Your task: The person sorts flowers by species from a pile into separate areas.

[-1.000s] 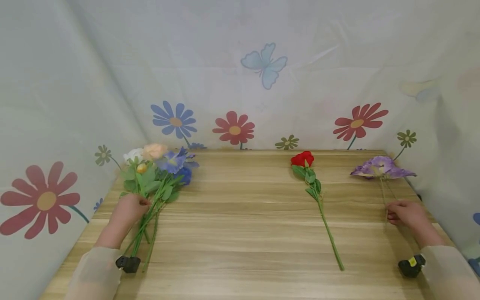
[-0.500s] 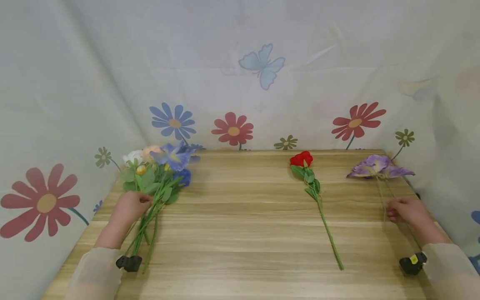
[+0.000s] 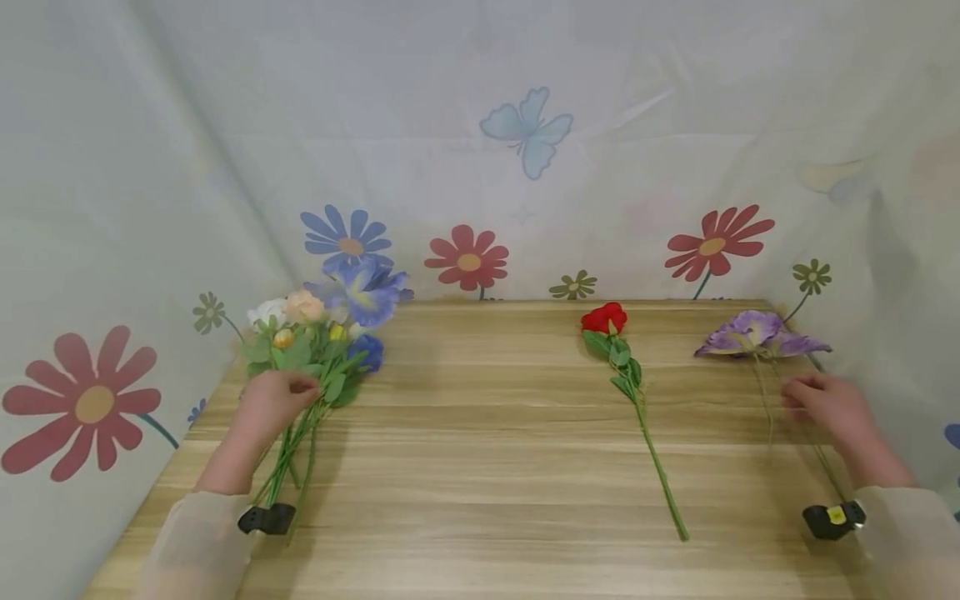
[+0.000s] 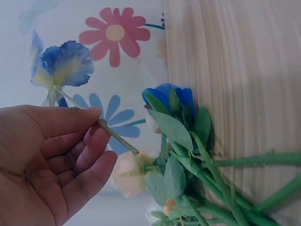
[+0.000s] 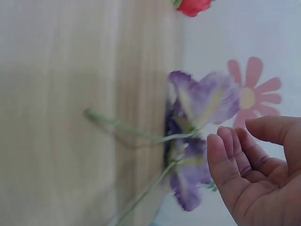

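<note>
In the head view my left hand (image 3: 276, 404) is above the flower bunch on the table's left side. Its thumb and fingers pinch the short stem of a blue-violet iris (image 4: 70, 63), raised over the other blooms. Below the iris lie a blue flower (image 4: 176, 99), a peach flower (image 3: 303, 306) and a white flower (image 3: 267, 312) with green leaves and crossed stems. At the right, my right hand (image 3: 828, 408) hovers beside the thin stems of two purple flowers (image 5: 214, 101). Its fingers are loosely bent, with a gap to the thumb and nothing between them.
A single red rose (image 3: 604, 318) with a long green stem lies right of centre on the wooden table (image 3: 480, 467). A pale curtain (image 3: 420, 108) printed with flowers and a butterfly hangs behind the table and along both sides.
My left hand has moved up and slightly right, lifting the blue-violet iris off the bunch. My right hand has let go of a purple flower's stem and drawn slightly right.
</note>
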Demonstrator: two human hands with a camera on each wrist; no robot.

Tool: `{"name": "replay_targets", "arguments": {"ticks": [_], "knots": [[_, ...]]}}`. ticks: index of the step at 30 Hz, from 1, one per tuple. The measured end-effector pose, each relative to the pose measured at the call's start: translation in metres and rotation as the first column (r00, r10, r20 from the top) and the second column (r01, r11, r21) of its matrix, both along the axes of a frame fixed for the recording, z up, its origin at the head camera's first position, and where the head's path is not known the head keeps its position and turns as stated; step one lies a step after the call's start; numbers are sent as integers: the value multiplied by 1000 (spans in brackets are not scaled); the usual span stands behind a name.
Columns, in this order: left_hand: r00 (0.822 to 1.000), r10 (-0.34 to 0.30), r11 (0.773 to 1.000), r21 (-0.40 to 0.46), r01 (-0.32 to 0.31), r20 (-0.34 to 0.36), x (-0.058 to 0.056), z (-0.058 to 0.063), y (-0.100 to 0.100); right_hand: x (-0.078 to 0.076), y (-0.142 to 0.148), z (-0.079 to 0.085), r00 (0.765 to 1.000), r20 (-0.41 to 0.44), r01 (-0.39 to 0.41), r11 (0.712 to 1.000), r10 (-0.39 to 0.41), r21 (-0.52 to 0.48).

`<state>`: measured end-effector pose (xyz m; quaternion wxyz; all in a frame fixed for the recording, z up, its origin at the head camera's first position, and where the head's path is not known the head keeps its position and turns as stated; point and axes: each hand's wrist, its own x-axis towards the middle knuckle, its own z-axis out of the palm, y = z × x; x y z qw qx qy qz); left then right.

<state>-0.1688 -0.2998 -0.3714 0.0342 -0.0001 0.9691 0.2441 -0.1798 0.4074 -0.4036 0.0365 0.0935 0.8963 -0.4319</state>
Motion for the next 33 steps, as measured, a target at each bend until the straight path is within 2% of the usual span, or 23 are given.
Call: {"name": "replay_targets", "arguments": {"ticks": [4,8,14,21,25,33], "knots": [[1000,-9,999,43,9,-11,-1,2,7,2,-15,14,1000,-8,-24,999,24,23],[999,-30,996,88,33,-39,-3,2,16,0,-36,20,997,-33,-72,997,73,25],[994,-59,989,128,70,-86,-9,-4,33,-1,-77,22,983,-106,-160,985,152,-68],[996,-62,975,210,75,-68,-12,-5,56,-1,-123,29,964,-145,-243,962,224,-128],[996,-59,963,258,73,-61,-14,-5,68,-3,-149,33,956,-140,-279,944,256,-174],[997,-50,949,309,65,-57,-20,-7,91,-10,-196,30,946,-135,-322,911,296,-257]]}}
